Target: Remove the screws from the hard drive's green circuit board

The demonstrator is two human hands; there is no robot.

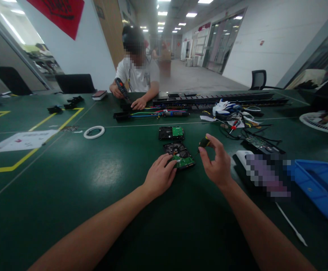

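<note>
A hard drive [177,149] lies on the green table in front of me, its green circuit board facing up. My left hand [160,174] holds it at its near left side, with fingers bent onto the board. To the right of the drive, my right hand [217,162] grips a small screwdriver [203,142] by its dark, yellow-marked handle, between thumb and fingers. The screwdriver's thin shaft points down toward the drive; whether the tip touches anything is too small to tell. Just beyond lies a second hard drive [171,133], board up.
Across the table [107,203] a person [137,75] holds a power screwdriver [121,88] over black parts. A white ring [94,132] lies left. Right are cables, a circuit board [264,145] and a blue tray [316,188]. Long black strips [214,99] line the far edge.
</note>
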